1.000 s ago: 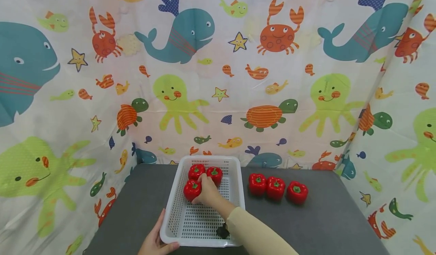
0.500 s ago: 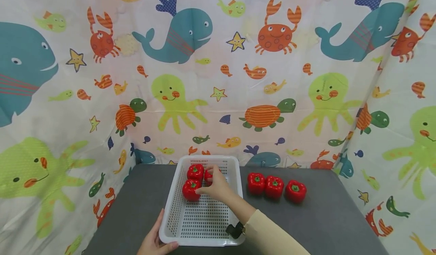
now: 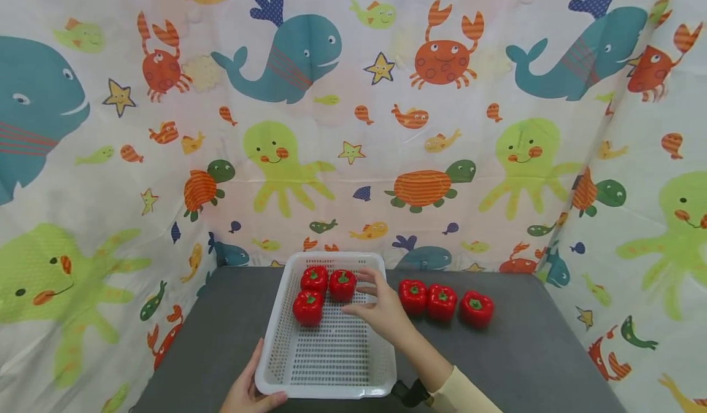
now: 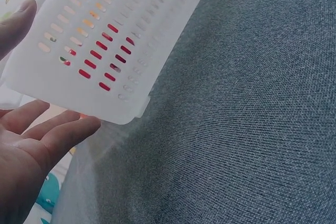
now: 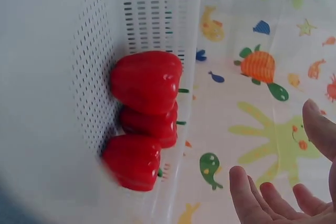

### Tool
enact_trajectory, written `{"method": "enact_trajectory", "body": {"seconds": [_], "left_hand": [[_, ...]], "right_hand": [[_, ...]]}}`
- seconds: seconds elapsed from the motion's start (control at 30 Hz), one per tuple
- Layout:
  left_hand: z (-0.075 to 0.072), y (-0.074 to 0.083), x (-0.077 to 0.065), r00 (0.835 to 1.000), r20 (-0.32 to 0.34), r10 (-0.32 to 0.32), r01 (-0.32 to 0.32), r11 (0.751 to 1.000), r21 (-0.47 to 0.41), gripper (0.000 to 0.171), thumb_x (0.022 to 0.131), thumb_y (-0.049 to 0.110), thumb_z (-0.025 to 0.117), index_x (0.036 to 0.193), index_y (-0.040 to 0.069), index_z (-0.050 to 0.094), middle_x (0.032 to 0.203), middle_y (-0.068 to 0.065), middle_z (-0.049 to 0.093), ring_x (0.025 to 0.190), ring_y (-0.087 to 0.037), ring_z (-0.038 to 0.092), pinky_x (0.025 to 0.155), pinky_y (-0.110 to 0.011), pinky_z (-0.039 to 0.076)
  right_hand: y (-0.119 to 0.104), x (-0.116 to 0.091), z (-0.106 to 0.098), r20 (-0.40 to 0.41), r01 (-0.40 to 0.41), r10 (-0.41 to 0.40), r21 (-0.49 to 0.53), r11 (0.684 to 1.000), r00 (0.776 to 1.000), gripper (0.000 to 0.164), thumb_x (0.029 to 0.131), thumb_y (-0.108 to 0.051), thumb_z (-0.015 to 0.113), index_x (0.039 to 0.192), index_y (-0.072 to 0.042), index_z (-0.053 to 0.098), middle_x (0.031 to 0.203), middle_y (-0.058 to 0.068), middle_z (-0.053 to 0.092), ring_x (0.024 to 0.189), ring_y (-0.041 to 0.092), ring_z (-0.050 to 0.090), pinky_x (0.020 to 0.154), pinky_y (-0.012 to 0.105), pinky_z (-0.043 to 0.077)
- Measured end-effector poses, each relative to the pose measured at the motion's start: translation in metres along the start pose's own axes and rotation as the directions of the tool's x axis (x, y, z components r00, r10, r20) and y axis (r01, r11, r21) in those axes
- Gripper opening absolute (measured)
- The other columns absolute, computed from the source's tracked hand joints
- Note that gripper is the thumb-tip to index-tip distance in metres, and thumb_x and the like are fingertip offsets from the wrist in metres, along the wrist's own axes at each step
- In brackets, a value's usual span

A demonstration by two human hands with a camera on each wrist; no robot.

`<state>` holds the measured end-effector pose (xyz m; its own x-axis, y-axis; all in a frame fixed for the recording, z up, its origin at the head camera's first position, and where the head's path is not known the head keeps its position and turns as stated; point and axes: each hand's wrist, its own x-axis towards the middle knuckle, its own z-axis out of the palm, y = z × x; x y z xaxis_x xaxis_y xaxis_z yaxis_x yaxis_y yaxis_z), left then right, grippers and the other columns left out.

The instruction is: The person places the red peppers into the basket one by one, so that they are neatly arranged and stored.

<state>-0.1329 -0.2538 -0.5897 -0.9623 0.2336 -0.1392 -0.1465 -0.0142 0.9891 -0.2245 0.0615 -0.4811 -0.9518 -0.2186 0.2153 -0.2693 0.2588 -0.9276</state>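
Note:
A white perforated plastic basket (image 3: 331,370) holds three glossy red bell peppers in its far left part: a back left pepper (image 3: 314,278), a front left pepper (image 3: 307,308) and a right pepper (image 3: 342,285). My right hand (image 3: 381,305) hovers over the basket's right side, thumb and fingers spread, with nothing between them. In the right wrist view its fingertips are apart from the peppers. My left hand (image 3: 251,388) rests on the basket's near left corner, the thumb along the front and the fairly straight fingers against the left side; the left wrist view shows these fingers (image 4: 68,132).
Right of the basket, a row of three more red peppers stands on the dark grey cloth: a left one (image 3: 413,296), a middle one (image 3: 441,302) and a right one (image 3: 476,308). A curtain (image 3: 353,229) printed with sea animals encloses the back and sides.
My right hand has let go of a pepper among those in the basket and drawn back to the right, fingers spread. The left hand stays at the basket's corner.

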Motion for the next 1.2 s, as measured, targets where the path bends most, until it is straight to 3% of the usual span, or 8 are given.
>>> {"method": "enact_trajectory", "body": {"seconds": [0.27, 0.43, 0.7, 0.9, 0.97, 1.03, 1.13, 1.2], "left_hand": [[0.0, -0.006, -0.001, 1.0, 0.009, 0.002, -0.002, 1.0, -0.002, 0.116, 0.089, 0.011, 0.077, 0.162, 0.02, -0.012, 0.165, -0.028, 0.012, 0.136, -0.049, 0.047, 0.096, -0.046, 0.058], [0.001, -0.006, 0.003, 0.998, 0.038, 0.053, -0.052, 0.998, -0.043, 0.118, 0.087, 0.006, 0.078, 0.162, 0.024, -0.01, 0.167, -0.024, 0.008, 0.14, -0.054, 0.038, 0.097, -0.046, 0.057], [0.001, -0.005, 0.008, 0.997, 0.051, 0.055, -0.052, 0.997, -0.058, 0.116, 0.088, 0.006, 0.078, 0.163, 0.025, -0.008, 0.169, -0.019, 0.007, 0.143, -0.052, 0.033, 0.098, -0.044, 0.056], [-0.003, -0.005, 0.006, 0.998, 0.027, 0.062, -0.061, 0.998, -0.033, 0.112, 0.089, 0.005, 0.076, 0.163, 0.028, -0.005, 0.169, -0.017, 0.01, 0.143, -0.051, 0.034, 0.097, -0.044, 0.058], [-0.003, -0.005, 0.005, 0.998, 0.025, 0.057, -0.057, 0.998, -0.019, 0.111, 0.09, 0.007, 0.075, 0.163, 0.029, -0.005, 0.169, -0.016, 0.01, 0.143, -0.051, 0.035, 0.096, -0.044, 0.058], [-0.004, -0.006, 0.005, 0.999, 0.023, 0.047, -0.047, 0.999, -0.012, 0.11, 0.09, 0.008, 0.075, 0.163, 0.03, -0.004, 0.169, -0.015, 0.01, 0.144, -0.05, 0.035, 0.096, -0.044, 0.058], [-0.004, -0.006, 0.004, 0.999, 0.015, 0.041, -0.041, 0.999, -0.009, 0.111, 0.09, 0.009, 0.076, 0.163, 0.031, -0.004, 0.169, -0.015, 0.011, 0.144, -0.05, 0.036, 0.096, -0.044, 0.059], [-0.005, -0.007, 0.004, 0.999, 0.01, 0.039, -0.039, 0.999, -0.01, 0.111, 0.09, 0.009, 0.077, 0.163, 0.031, -0.003, 0.169, -0.015, 0.012, 0.144, -0.049, 0.036, 0.096, -0.043, 0.059]], "right_hand": [[0.019, -0.023, -0.031, -0.091, 0.115, -0.119, -0.051, 0.992, 0.989, 0.076, 0.078, -0.014, 0.088, 0.142, -0.024, 0.047, 0.142, 0.008, 0.058, 0.121, 0.035, 0.062, 0.089, 0.053, 0.06], [0.039, -0.037, -0.062, -0.182, 0.172, -0.19, -0.108, 0.979, 0.965, 0.072, 0.08, -0.019, 0.087, 0.141, -0.023, 0.05, 0.138, 0.009, 0.06, 0.12, 0.033, 0.062, 0.089, 0.044, 0.062], [0.071, -0.062, -0.106, -0.421, 0.073, -0.146, -0.184, 0.98, 0.895, 0.069, 0.08, -0.014, 0.087, 0.14, -0.022, 0.053, 0.133, 0.004, 0.064, 0.113, 0.001, 0.059, 0.085, 0.018, 0.058], [0.103, -0.068, -0.132, -0.575, -0.042, -0.101, -0.23, 0.972, 0.812, 0.078, 0.077, -0.013, 0.089, 0.144, -0.019, 0.051, 0.14, 0.004, 0.056, 0.113, 0.005, 0.054, 0.089, 0.007, 0.051], [0.113, -0.069, -0.14, -0.612, -0.091, -0.094, -0.264, 0.96, 0.785, 0.081, 0.076, -0.014, 0.09, 0.146, -0.019, 0.05, 0.144, 0.005, 0.054, 0.122, 0.014, 0.051, 0.1, 0.017, 0.05], [0.122, -0.07, -0.148, -0.625, -0.121, -0.086, -0.281, 0.952, 0.776, 0.083, 0.075, -0.013, 0.091, 0.147, -0.019, 0.049, 0.147, 0.009, 0.05, 0.134, 0.022, 0.046, 0.114, 0.037, 0.044], [0.134, -0.068, -0.158, -0.609, -0.146, -0.066, -0.292, 0.945, 0.791, 0.086, 0.076, -0.012, 0.089, 0.149, -0.016, 0.045, 0.154, 0.017, 0.042, 0.151, 0.036, 0.025, 0.119, 0.068, 0.025], [0.142, -0.067, -0.164, -0.586, -0.17, -0.031, -0.284, 0.944, 0.81, 0.087, 0.077, -0.013, 0.088, 0.151, -0.015, 0.042, 0.157, 0.02, 0.037, 0.154, 0.04, 0.016, 0.117, 0.075, 0.018]]}}
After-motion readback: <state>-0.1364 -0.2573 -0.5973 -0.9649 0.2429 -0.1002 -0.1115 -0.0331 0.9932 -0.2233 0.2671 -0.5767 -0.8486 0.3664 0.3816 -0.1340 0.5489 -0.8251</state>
